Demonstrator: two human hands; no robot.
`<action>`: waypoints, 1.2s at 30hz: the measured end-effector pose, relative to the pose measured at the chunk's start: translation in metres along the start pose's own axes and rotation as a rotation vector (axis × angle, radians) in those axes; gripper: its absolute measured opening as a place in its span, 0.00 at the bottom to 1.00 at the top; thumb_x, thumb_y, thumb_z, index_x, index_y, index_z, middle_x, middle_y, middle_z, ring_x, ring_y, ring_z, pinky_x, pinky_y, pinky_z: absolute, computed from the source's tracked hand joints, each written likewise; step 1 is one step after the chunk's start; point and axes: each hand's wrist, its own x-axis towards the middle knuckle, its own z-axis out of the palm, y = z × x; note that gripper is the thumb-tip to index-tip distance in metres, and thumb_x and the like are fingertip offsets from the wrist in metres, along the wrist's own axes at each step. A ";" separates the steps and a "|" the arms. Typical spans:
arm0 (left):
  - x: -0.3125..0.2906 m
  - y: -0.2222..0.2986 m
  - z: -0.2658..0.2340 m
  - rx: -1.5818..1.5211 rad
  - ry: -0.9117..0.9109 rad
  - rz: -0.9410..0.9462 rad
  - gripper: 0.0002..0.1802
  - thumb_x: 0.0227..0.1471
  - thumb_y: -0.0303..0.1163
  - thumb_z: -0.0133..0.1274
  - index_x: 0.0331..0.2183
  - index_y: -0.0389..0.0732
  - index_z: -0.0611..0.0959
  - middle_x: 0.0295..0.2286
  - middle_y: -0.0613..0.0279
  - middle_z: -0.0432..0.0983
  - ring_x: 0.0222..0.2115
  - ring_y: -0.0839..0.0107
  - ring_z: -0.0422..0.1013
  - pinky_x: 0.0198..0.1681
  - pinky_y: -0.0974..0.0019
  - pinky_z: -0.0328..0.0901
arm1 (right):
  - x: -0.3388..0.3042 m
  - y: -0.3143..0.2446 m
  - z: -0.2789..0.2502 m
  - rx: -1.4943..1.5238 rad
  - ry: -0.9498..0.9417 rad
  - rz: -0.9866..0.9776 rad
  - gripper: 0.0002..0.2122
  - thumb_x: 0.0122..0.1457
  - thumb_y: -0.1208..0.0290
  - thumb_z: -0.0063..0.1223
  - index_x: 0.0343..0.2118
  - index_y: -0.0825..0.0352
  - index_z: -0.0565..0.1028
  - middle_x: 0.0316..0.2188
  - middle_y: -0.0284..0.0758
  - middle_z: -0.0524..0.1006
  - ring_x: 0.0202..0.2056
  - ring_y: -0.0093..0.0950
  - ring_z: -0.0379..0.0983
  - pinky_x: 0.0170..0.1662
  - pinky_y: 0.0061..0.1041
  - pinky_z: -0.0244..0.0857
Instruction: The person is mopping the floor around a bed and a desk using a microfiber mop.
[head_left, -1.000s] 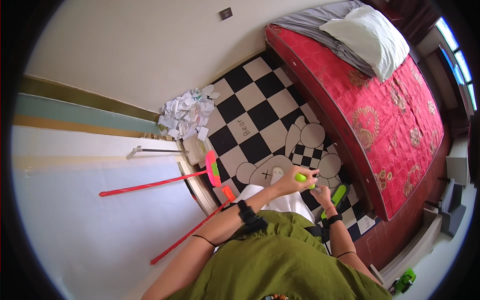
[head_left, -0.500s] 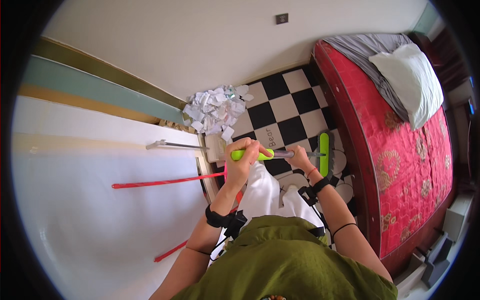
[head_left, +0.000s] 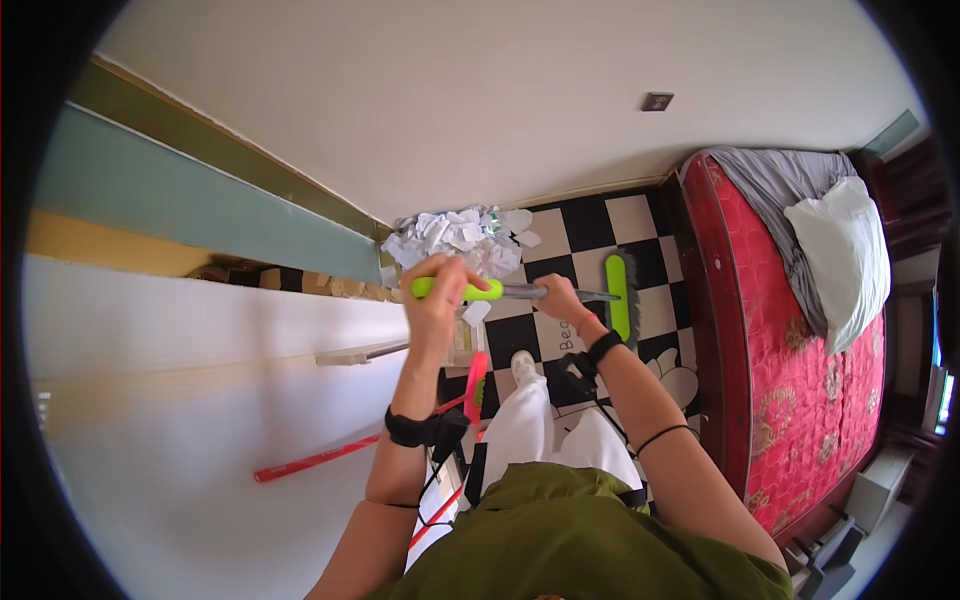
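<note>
Both hands hold a broom [head_left: 522,291] across in front of me. My left hand [head_left: 440,296] is closed round its lime-green end grip, and my right hand [head_left: 560,301] wraps the grey pole farther along. The lime-green broom head [head_left: 616,297], with dark grey bristles, is over the checkered floor between the paper and the bed. A heap of torn white paper [head_left: 465,240] lies in the far left corner, beyond my left hand. One loose paper piece [head_left: 477,313] lies nearer, below the pole.
A bed [head_left: 790,390] with a red mattress fills the right side. At left stands a white panel [head_left: 200,400], with a red pole [head_left: 318,460] and a pale handle [head_left: 362,354] by it. A pink tool head [head_left: 474,388] is near my left forearm. Black-and-white tiles [head_left: 590,225] cover the floor.
My view has shifted forward, toward the far wall and paper heap. The broom has moved forward with both hands still gripping it. One white shoe now shows ahead of me.
</note>
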 end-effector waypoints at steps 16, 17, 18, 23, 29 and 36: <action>0.041 0.106 -0.148 0.216 0.440 0.084 0.19 0.50 0.26 0.44 0.11 0.41 0.60 0.12 0.69 0.51 0.17 0.75 0.59 0.32 0.67 0.64 | 0.152 -0.175 0.149 0.130 -0.422 -0.366 0.09 0.34 0.70 0.54 0.22 0.66 0.77 0.22 0.45 0.75 0.28 0.43 0.72 0.35 0.35 0.67; 0.037 0.112 -0.148 0.250 0.441 0.085 0.20 0.50 0.26 0.44 0.11 0.41 0.60 0.12 0.69 0.50 0.17 0.75 0.59 0.30 0.68 0.62 | 0.148 -0.184 0.152 0.157 -0.434 -0.373 0.10 0.34 0.70 0.54 0.23 0.65 0.78 0.22 0.45 0.75 0.29 0.43 0.72 0.35 0.34 0.67; 0.034 0.120 -0.148 0.250 0.445 0.086 0.20 0.50 0.26 0.44 0.11 0.41 0.60 0.12 0.69 0.50 0.17 0.75 0.59 0.30 0.68 0.62 | 0.145 -0.192 0.154 0.157 -0.438 -0.375 0.10 0.34 0.70 0.54 0.23 0.65 0.78 0.22 0.45 0.75 0.29 0.43 0.72 0.35 0.34 0.67; 0.014 0.157 -0.139 0.333 0.509 0.156 0.16 0.49 0.25 0.45 0.14 0.38 0.62 0.12 0.67 0.54 0.15 0.75 0.59 0.22 0.73 0.52 | 0.126 -0.235 0.163 0.266 -0.354 -0.364 0.10 0.34 0.71 0.54 0.24 0.65 0.77 0.24 0.45 0.75 0.29 0.43 0.72 0.36 0.34 0.67; -0.037 0.229 -0.161 0.174 0.456 0.590 0.18 0.51 0.26 0.40 0.14 0.46 0.55 0.10 0.71 0.47 0.11 0.79 0.44 0.20 0.73 0.47 | 0.082 -0.330 0.144 0.268 -0.323 -0.578 0.04 0.34 0.75 0.51 0.18 0.65 0.74 0.20 0.43 0.73 0.28 0.44 0.71 0.33 0.37 0.66; -0.047 0.256 -0.127 0.152 0.965 0.698 0.19 0.53 0.27 0.38 0.14 0.46 0.54 0.10 0.74 0.43 0.11 0.83 0.38 0.23 0.74 0.45 | 0.079 -0.364 0.119 0.208 -0.601 -0.565 0.05 0.35 0.74 0.51 0.19 0.66 0.75 0.21 0.43 0.74 0.28 0.43 0.72 0.33 0.37 0.67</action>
